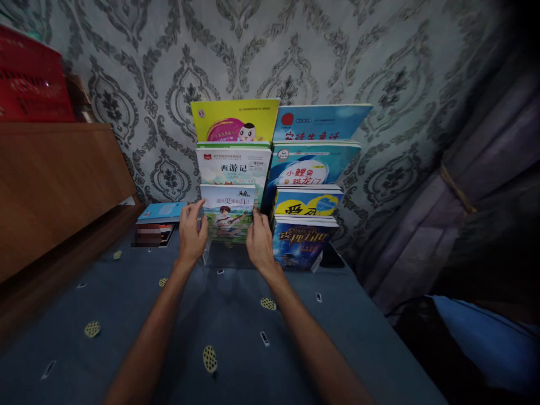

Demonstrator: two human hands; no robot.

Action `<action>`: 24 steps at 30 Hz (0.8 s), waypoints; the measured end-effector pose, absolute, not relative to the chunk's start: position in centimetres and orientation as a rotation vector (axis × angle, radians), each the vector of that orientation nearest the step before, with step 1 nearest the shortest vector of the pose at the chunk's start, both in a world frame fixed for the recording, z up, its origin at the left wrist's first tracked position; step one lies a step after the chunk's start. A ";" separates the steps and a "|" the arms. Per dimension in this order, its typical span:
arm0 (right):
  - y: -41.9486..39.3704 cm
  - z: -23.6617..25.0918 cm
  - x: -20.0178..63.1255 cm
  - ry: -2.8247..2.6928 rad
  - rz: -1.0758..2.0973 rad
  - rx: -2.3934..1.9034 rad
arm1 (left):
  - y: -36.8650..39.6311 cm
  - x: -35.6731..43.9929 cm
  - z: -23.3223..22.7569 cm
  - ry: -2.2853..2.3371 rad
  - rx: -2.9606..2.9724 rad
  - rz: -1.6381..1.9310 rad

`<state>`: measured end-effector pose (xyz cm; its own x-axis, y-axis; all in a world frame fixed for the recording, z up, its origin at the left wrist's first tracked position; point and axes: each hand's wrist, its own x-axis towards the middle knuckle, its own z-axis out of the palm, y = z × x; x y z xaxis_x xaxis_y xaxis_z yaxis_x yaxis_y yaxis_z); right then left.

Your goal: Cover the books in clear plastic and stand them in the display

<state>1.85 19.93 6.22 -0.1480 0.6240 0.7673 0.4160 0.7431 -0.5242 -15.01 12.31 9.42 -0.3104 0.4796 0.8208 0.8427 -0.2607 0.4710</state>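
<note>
Both hands grip the front-left book [226, 216], w/ a kid playing guitar on the cover. Left hand [192, 232] wraps its left edge, thumb on the cover; right hand [259, 242] clasps the right edge, fingers curled round it. Book sits upright in the lowest tier of a clear stepped rack [223, 256] on the table [236, 320], which has a dark blue cloth w/ small spots. Behind it, higher up: a white book [234, 166], then a yellow book [234, 119]. Right column, front to back: dark blue book [301, 244], yellow-blue book [307, 202], teal book [314, 163], light blue book [320, 122]. Left of rack, a flat blue book [162, 212] on a small stack. Patterned wallpaper [295, 56] behind; curtain [464, 185] at right.
</note>
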 end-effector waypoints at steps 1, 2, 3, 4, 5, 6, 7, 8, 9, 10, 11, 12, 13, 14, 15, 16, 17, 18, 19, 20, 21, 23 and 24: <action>19.9 6.2 1.8 -1.778 0.219 -0.824 | 12.3 -15.0 9.5 -1.667 -1.609 -1.594; 19.9 6.3 1.8 -1.782 0.218 -0.833 | 12.2 -14.9 9.6 -1.662 -1.608 -1.593; 19.9 6.3 1.9 -1.789 0.220 -0.838 | 12.1 -14.8 9.7 -1.655 -1.606 -1.593; 19.9 6.4 1.9 -1.796 0.224 -0.841 | 12.0 -14.8 9.8 -1.645 -1.608 -1.591; 19.9 6.4 1.9 -1.801 0.231 -0.841 | 11.9 -14.7 9.9 -1.632 -1.612 -1.589; 20.0 6.5 2.0 -1.803 0.237 -0.837 | 11.9 -14.7 10.0 -1.616 -1.619 -1.589; 20.0 6.5 2.0 -1.803 0.242 -0.830 | 11.8 -14.6 10.0 -1.599 -1.627 -1.593; 20.0 6.6 2.1 -1.802 0.246 -0.823 | 11.7 -14.6 10.1 -1.584 -1.635 -1.602; 20.0 6.6 2.2 -1.799 0.249 -0.819 | 11.7 -14.6 10.1 -1.575 -1.639 -1.618; 20.1 6.7 2.2 -1.798 0.252 -0.818 | 11.6 -14.6 10.1 -1.574 -1.640 -1.636; 20.1 6.8 2.3 -1.799 0.254 -0.819 | 11.6 -14.6 10.1 -1.582 -1.638 -1.653; 20.1 6.8 2.4 -1.799 0.255 -0.821 | 11.6 -14.6 10.1 -1.597 -1.636 -1.668; 20.1 6.9 2.4 -1.800 0.253 -0.821 | 11.6 -14.6 10.1 -1.613 -1.630 -1.677; 20.1 7.0 2.5 -1.802 0.249 -0.817 | 11.6 -14.6 10.1 -1.628 -1.620 -1.681; 20.1 7.0 2.5 -1.805 0.243 -0.809 | 11.5 -14.7 10.1 -1.640 -1.610 -1.679; 20.0 7.1 2.5 -1.807 0.237 -0.800 | 11.5 -14.7 10.1 -1.645 -1.600 -1.676; 20.0 7.2 2.5 -1.809 0.232 -0.792 | 11.5 -14.8 10.1 -1.644 -1.590 -1.671; 20.0 7.2 2.6 -1.810 0.231 -0.787 | 11.5 -14.8 10.1 -1.640 -1.584 -1.666; 20.0 7.3 2.6 -1.813 0.233 -0.784 | 11.5 -14.8 10.1 -1.630 -1.581 -1.660; 19.9 7.3 2.6 -1.817 0.240 -0.782 | 11.5 -14.8 10.2 -1.617 -1.579 -1.654; 19.9 7.4 2.6 -1.821 0.248 -0.779 | 11.5 -14.8 10.2 -1.601 -1.576 -1.647; 19.9 7.5 2.7 -1.823 0.262 -0.768 | 11.5 -14.8 10.2 -1.578 -1.573 -1.631; 19.9 7.5 2.7 -1.821 0.264 -0.763 | 11.5 -14.8 10.2 -1.571 -1.570 -1.625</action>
